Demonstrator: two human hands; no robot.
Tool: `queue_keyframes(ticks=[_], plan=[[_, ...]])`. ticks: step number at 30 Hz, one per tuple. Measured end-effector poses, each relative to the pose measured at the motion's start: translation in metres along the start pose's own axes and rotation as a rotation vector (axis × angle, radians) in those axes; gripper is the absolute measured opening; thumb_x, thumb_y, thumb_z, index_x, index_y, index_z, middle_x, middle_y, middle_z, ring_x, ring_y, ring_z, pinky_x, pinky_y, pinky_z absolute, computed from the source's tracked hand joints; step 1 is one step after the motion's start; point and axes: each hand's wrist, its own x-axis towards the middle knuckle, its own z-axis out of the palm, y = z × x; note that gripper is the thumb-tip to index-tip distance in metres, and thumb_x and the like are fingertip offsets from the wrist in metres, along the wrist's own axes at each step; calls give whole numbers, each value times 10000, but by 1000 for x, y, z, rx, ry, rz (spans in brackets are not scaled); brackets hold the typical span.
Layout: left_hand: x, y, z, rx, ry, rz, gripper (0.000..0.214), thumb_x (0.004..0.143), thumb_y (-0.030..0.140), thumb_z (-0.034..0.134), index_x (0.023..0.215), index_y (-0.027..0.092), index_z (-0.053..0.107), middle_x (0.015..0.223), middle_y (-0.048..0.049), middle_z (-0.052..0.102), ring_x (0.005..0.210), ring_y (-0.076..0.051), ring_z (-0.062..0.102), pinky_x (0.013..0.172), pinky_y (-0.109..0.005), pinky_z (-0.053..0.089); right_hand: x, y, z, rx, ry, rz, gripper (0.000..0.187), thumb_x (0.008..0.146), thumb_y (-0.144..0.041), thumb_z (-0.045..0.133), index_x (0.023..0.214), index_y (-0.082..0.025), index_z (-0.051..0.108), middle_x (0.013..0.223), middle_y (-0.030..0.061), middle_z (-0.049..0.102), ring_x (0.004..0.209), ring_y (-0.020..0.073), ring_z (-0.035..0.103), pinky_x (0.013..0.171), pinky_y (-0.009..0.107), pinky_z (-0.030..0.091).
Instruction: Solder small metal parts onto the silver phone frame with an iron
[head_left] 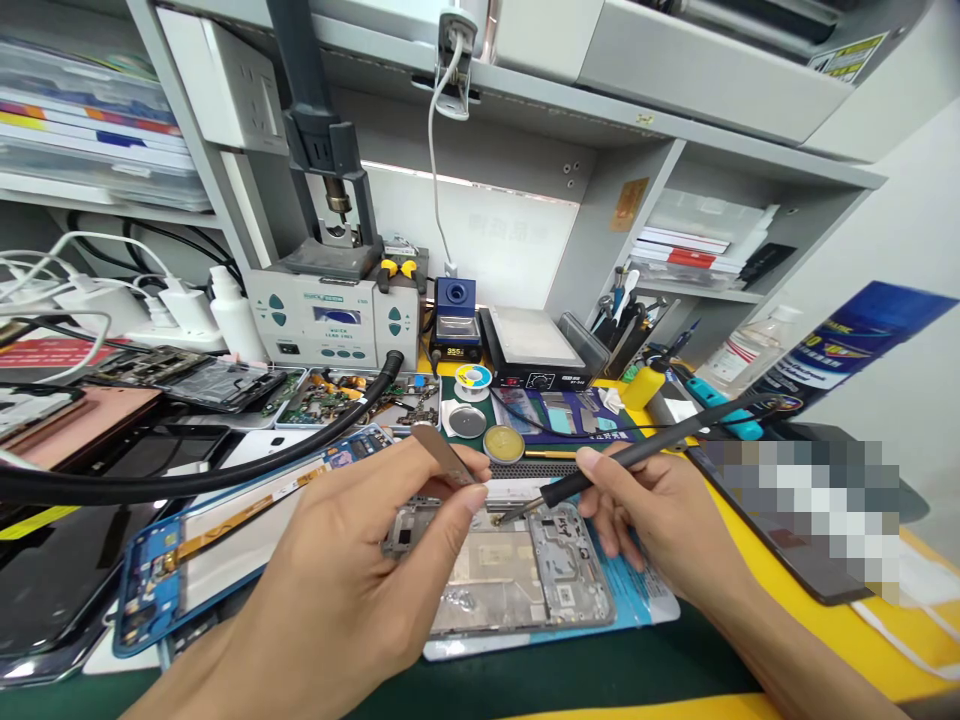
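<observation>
An opened phone frame (517, 575) with bare metal and circuit parts lies on a blue mat in front of me. My left hand (360, 570) is closed in a pinch on metal tweezers (442, 455), whose tips point down at the frame's top edge. My right hand (660, 525) grips a black soldering iron (645, 450) like a pen. Its tip (504, 517) rests at the top of the frame, close to the tweezers. The iron's cable runs off to the right.
A hot-air rework station (334, 320) stands at the back with its black hose (187, 482) crossing the left side. Beside it are a blue soldering station (455, 325), a heating plate (536, 350), solder tins (504, 443) and several opened phones (202, 380). A dark tablet (795, 520) lies right.
</observation>
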Motion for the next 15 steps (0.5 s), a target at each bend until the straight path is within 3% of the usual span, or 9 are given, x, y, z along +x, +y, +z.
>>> queue_keyframes(ticks=[7, 15], plan=[[1, -1, 1, 6, 24, 0, 143, 1078, 198, 662, 1105, 305, 754, 1049, 46, 878, 868, -113, 832, 763, -166, 664, -1, -1, 1, -9, 0, 0, 607, 873, -702, 913, 578, -195, 757, 381, 26, 627, 282, 112, 459, 321, 220, 315], [2, 1, 1, 11, 24, -6, 155, 1074, 190, 664, 1123, 297, 764, 1027, 47, 876, 862, -104, 830, 757, -149, 654, -2, -4, 1, -6, 1, -4, 578, 896, -649, 919, 586, -187, 763, 393, 24, 640, 292, 99, 461, 340, 207, 327]])
